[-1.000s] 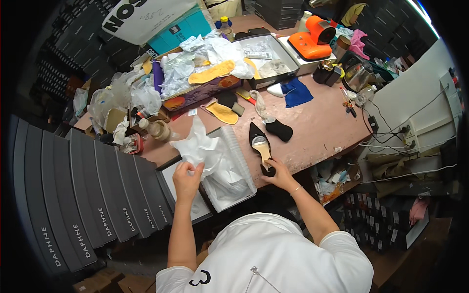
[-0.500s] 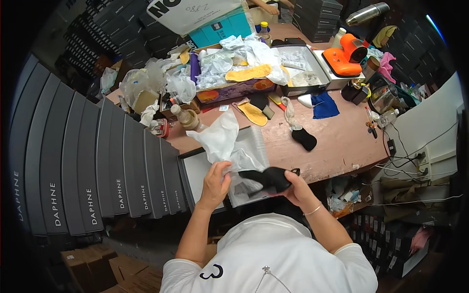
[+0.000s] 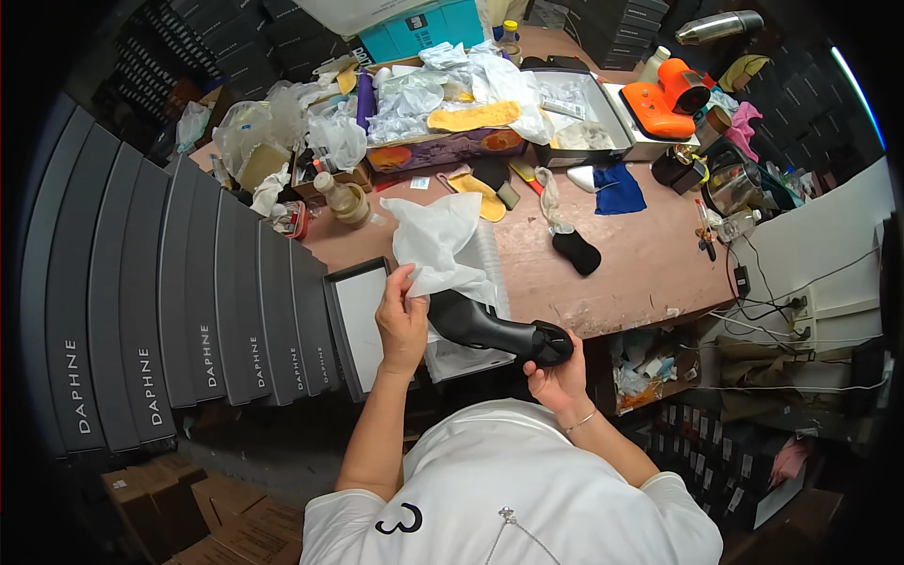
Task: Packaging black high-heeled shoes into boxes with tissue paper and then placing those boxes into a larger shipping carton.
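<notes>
A black shoe [image 3: 480,330] lies level over an open shoebox, its right end in the fingers of my right hand [image 3: 557,379]. White tissue paper [image 3: 433,235] is pinched between the thumb and fingers of my left hand [image 3: 402,325]. That sheet stands up above the shoe's left end and partly covers it. Below the shoe, white wrapping [image 3: 452,362] shows in the box. Left of it is a dark-rimmed box part with a white inside [image 3: 363,315], partly behind my left hand.
A row of grey shoeboxes [image 3: 226,301] stands at the left. Farther back are a carton of crumpled tissue [image 3: 443,151], a glue jar [image 3: 344,200] and an orange device [image 3: 664,104]. A black shoe-shaped pad [image 3: 576,252] and blue cloth [image 3: 620,188] lie on the table [image 3: 640,273].
My right hand has moved down a little and turned the shoe, so more of its length shows. My left hand still holds the tissue paper, which has shifted slightly.
</notes>
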`<state>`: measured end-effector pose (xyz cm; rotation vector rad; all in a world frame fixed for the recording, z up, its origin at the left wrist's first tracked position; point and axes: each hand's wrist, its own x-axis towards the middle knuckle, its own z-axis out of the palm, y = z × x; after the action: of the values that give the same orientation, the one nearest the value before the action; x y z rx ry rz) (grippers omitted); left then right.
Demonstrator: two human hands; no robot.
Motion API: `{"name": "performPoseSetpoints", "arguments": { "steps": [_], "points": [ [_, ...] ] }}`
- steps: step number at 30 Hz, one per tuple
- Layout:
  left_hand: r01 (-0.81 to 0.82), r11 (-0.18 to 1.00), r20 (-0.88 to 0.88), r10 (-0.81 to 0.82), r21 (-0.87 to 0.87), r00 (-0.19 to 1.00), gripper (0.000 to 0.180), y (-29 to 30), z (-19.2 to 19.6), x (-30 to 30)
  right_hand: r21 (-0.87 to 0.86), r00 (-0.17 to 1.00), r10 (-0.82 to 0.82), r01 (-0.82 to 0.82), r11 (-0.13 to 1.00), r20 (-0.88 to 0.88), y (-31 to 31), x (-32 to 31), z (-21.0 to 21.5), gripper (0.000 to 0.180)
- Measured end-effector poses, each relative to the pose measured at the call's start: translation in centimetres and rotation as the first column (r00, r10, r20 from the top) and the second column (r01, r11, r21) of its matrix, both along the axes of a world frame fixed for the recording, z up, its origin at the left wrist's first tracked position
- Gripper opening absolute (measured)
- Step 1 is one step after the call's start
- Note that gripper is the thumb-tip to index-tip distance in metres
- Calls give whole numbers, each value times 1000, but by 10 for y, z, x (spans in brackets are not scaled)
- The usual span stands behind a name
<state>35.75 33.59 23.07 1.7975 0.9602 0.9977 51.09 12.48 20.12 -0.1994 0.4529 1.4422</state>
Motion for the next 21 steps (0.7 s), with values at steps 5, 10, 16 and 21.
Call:
{"name": "performPoseSetpoints", "arguments": {
  "steps": [5, 10, 16, 21],
  "points": [
    [187, 982, -145, -183, 20, 973, 26, -18, 34, 17, 44, 997, -35, 32, 999, 69, -10, 6, 4, 55],
    [479, 824, -207, -434, 301, 877, 33, -73, 67, 23, -69, 897, -80, 122, 990, 434, 7, -9, 59, 56],
    [686, 681, -19, -706, 256, 708, 37, -131, 70, 51, 58, 440, -82, 67, 996, 894, 23, -2, 8, 44],
    [845, 535, 37, -844, 12, 534, 31, -141, 67, 39, 105, 503, -96, 11, 994, 859, 42, 1, 29, 43]
  ]
}}
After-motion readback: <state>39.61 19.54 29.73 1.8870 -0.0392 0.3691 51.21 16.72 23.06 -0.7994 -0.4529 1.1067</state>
